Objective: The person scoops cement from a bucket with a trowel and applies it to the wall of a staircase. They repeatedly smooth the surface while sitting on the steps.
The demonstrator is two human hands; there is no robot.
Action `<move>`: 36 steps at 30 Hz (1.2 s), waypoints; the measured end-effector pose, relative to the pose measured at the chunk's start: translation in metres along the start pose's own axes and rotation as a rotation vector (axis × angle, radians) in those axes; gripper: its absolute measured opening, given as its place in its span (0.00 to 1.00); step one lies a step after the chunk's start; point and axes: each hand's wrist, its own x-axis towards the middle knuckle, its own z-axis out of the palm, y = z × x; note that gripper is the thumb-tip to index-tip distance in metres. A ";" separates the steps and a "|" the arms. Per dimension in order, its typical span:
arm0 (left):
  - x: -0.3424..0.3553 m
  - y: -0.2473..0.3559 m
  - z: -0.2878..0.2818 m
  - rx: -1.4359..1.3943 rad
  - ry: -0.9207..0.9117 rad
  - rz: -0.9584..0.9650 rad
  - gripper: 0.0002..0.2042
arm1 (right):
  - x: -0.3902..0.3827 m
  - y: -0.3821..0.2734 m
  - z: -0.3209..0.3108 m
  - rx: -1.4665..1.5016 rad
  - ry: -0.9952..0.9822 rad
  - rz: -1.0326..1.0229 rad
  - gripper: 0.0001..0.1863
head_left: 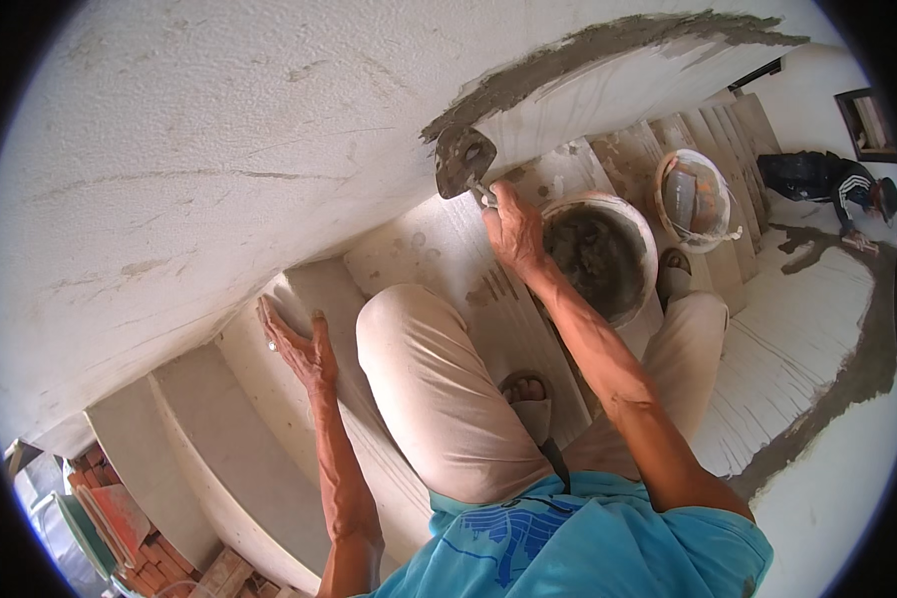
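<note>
I see the right hand gripping a trowel, the left hand spread open on the stairs.
The trowel is just below the near end of a grey band; rightward, I find a bucket of wet mortar, and farther, a second pail, its brownish contents unclear to me.

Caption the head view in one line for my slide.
Right hand holding a trowel at the grey mortar band on the wall, left hand on the stairs, a bucket nearby.
</note>
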 end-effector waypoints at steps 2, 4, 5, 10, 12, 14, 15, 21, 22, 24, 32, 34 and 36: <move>0.000 0.002 0.000 0.002 -0.004 0.008 0.44 | -0.005 0.010 0.002 -0.053 -0.081 0.001 0.09; 0.003 0.003 0.001 0.008 0.005 0.010 0.44 | -0.011 0.014 0.003 -0.073 -0.086 -0.083 0.09; 0.004 0.004 0.002 0.011 0.008 0.012 0.44 | -0.014 0.016 0.003 -0.083 -0.088 -0.125 0.09; 0.000 0.003 0.000 0.007 0.030 0.032 0.41 | -0.019 0.011 0.001 -0.013 -0.016 -0.092 0.09; 0.001 0.002 0.000 0.003 0.030 0.038 0.41 | -0.011 0.012 0.003 -0.006 0.008 -0.078 0.09; 0.002 0.002 0.000 0.009 0.032 0.043 0.41 | -0.006 0.011 0.006 -0.028 0.014 -0.059 0.09; 0.001 0.001 0.000 0.010 0.022 0.037 0.42 | -0.008 0.012 0.006 -0.040 -0.029 -0.065 0.09; 0.001 0.001 -0.001 0.012 0.003 0.009 0.43 | -0.031 0.010 0.002 -0.028 -0.155 -0.065 0.09; 0.000 0.000 -0.001 0.015 0.005 0.012 0.43 | -0.035 0.006 0.000 0.024 -0.125 -0.052 0.09; 0.000 0.001 -0.001 0.014 0.013 0.021 0.42 | -0.036 0.003 -0.002 0.121 -0.061 0.011 0.09; -0.004 0.004 -0.006 0.001 0.022 0.038 0.41 | -0.027 -0.030 0.021 0.416 0.220 0.132 0.08; -0.005 0.003 -0.007 0.008 0.007 0.025 0.42 | -0.029 -0.046 0.035 0.524 0.196 0.236 0.08; -0.005 0.003 -0.006 0.010 -0.002 0.017 0.42 | -0.025 -0.057 0.046 0.623 0.204 0.292 0.07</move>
